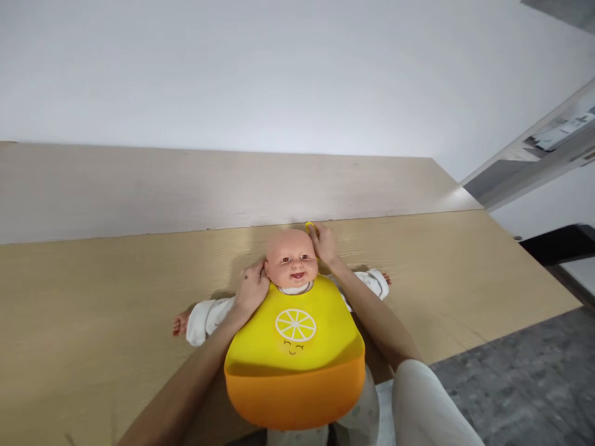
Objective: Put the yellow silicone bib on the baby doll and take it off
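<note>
bib strap is pinched by right hand fingers, far-right of doll head | left hand is curled at neck's left, grip unclear

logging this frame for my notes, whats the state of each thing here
baby doll: on its back on the wooden table, arms spread
silicone bib: draped over the doll's front, pocket gaping open
bib strap end: raised beside the doll's head
right hand: pinching the strap end
left hand: at the doll's neck by the bib edge, grip hidden
</note>
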`<state>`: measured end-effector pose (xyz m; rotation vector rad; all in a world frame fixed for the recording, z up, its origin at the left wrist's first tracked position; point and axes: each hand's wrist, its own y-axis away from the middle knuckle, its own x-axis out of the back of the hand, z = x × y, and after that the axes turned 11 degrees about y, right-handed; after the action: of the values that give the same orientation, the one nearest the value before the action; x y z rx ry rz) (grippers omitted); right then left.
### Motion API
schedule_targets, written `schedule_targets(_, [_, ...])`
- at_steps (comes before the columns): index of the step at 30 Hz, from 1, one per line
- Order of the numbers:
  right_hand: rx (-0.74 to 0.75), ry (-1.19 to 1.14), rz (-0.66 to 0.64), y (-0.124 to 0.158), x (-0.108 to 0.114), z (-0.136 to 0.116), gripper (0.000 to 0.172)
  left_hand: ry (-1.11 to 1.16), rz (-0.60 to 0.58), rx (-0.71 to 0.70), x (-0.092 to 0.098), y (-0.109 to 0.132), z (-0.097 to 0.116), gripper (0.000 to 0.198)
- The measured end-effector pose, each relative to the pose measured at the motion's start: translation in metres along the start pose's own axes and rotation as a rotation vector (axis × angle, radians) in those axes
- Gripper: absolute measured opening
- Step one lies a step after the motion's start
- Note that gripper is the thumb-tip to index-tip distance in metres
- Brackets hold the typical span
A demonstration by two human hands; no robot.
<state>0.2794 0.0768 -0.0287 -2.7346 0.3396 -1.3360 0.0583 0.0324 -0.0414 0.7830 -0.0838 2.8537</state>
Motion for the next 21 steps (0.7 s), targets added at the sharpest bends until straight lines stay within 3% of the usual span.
schedule_targets(9, [-0.046, 0.127, -0.076, -0.004, -0.003, -0.003, 0.030, -0.028, -0.036, 0.044, 0.009, -0.006, 0.001, 0.015])
schedule_targets(16, [-0.040, 0.233, -0.102, -0.001, 0.000, -0.006, 0.038, -0.055, -0.062, 0.068, 0.011, -0.004, 0.012, 0.017])
schedule_targets(21, [-0.040, 0.310, -0.171, -0.005, 0.009, -0.006, 0.033, -0.002, -0.089, 0.009, 0.016, -0.014, 0.004, 0.021])
